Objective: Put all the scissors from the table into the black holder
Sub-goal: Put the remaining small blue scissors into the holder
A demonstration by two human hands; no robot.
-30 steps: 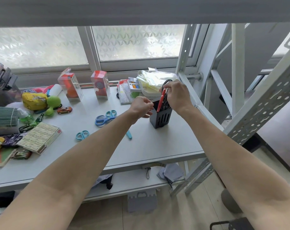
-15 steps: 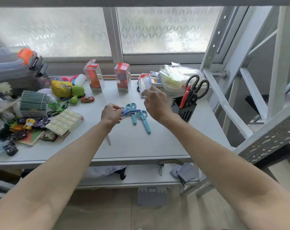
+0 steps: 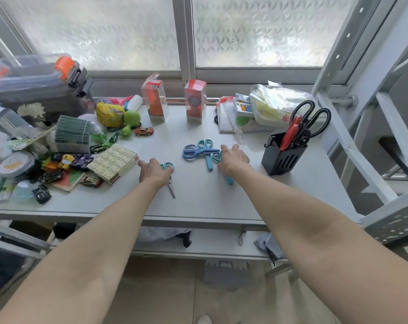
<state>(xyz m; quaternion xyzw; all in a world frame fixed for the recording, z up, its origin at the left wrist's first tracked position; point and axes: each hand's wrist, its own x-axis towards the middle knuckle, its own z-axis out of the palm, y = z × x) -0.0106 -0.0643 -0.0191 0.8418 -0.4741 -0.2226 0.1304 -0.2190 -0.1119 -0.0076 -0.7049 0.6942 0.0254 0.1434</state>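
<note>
The black holder [image 3: 283, 153] stands on the grey table [image 3: 198, 202], toward its right end, and it holds black-handled scissors [image 3: 311, 118] and red-handled scissors [image 3: 289, 134] upright, handles rising above the rim. Left of the holder, across a strip of bare tabletop, my right hand [image 3: 233, 159] lies over a teal pair [image 3: 224, 171] whose tip pokes out below my wrist; my fingers reach forward, slightly spread, and I cannot tell whether they grip it. Just beyond that hand, further left of the holder, a blue pair [image 3: 196, 151] and another teal pair [image 3: 207, 153] lie crossed and touching. Further left again, my left hand [image 3: 154, 171] rests on a small pair with teal handles [image 3: 169, 175], fingers spread apart, the metal blades pointing toward the table's near edge. The tabletop between my hands and that near edge is bare, as is the patch in front of the holder. Far left of the holder, a flat box [image 3: 113, 163], toy cars and packets crowd the surface, and two red boxes [image 3: 175, 101] stand by the window behind. A metal rack frame [image 3: 352, 146] slants close past the holder's right side.
</note>
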